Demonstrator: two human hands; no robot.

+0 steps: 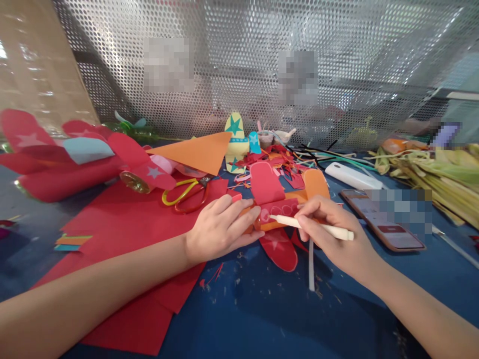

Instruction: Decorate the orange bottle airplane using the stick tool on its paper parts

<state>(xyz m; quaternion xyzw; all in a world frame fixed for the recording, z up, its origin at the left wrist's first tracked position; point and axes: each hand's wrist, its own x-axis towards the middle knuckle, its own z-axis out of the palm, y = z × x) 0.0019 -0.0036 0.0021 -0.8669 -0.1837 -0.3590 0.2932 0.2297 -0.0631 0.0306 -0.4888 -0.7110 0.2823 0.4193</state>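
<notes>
The person's left hand (224, 227) lies over the near-left end of a red-and-orange paper plane (286, 203), its fingers slightly bent and closed around the body to steady it. The right hand (329, 229) pinches a white marker (314, 226) between thumb and fingers, its tip at the plane's red side, where pale rounded outlines show. The plane thus sits between the two hands, one wing pointing away from the person and a star-marked one toward them. A white strip (311, 267) lies below the right hand. Under the left forearm spread red paper sheets (130, 219), with yellow-and-red-handled scissors (187, 194) just beyond. Farther left stands a larger red plane (75, 172); behind are an orange paper piece (198, 149), a yellow plane (235, 144) and paper scraps (279, 159). Right of the right hand, a phone (374, 219) rests on the blue desk (243, 324), with husks (422, 174) beyond. A perforated metal panel (235, 30) rises behind.
</notes>
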